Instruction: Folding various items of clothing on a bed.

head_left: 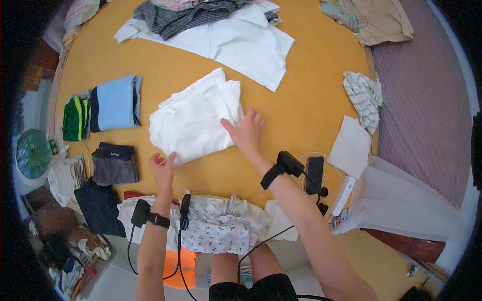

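A folded white garment (196, 120) lies in the middle of the mustard-yellow tabletop, its upper right corner uneven and layered. My right hand (246, 134) is at its right edge, thumb over the cloth and fingers spread beyond the edge. By the lower left corner is my left hand (162, 173), with its fingers loosely bent and a gap between them and the thumb. Neither hand visibly grips the cloth. Black straps with small devices and cables circle both wrists.
Folded blue (115, 104), green (75, 118) and grey (115, 164) clothes lie at left. A white shirt (251, 50) spreads at the far side. A phone (314, 174), power strip (344, 195) and crumpled striped cloth (364, 98) are at right. Patterned fabric (218, 236) hangs over the near edge.
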### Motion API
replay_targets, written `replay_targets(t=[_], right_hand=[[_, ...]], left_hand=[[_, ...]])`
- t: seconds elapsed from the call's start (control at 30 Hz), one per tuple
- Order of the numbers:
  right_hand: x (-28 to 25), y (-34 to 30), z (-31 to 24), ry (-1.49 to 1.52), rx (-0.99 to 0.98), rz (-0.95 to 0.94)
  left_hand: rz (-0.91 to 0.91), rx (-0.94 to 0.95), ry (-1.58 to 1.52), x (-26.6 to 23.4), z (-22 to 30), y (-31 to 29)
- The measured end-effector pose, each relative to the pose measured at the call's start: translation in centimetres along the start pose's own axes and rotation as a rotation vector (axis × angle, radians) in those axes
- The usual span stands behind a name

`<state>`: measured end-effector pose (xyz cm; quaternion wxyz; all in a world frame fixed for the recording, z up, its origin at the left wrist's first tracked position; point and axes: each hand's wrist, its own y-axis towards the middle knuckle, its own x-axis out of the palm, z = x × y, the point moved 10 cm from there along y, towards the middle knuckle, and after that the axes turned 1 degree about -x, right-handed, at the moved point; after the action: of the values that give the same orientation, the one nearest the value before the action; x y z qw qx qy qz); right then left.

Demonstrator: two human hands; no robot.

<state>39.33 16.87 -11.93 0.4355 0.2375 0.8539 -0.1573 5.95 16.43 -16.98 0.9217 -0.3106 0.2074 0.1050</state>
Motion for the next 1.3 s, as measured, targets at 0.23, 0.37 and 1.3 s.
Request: replay_targets(t=[0.23,0.37,1.3], right_hand=[[3.4,0.9,1.9,0.154,0.220,-0.241],[3.8,2.0,3.5,0.085,0.291,-0.156],[-23.7,0.6,29.7,0.059,0.253,0.476]], left_hand=[[-0.058,-0.131,-0.153,-1.5,-4.2,0.0],[-0.029,-0.153,-0.136,-2.0,-5.6,-0.3],[-0.064,0.069,-0.150,2.3,-1.5,-3.9]])
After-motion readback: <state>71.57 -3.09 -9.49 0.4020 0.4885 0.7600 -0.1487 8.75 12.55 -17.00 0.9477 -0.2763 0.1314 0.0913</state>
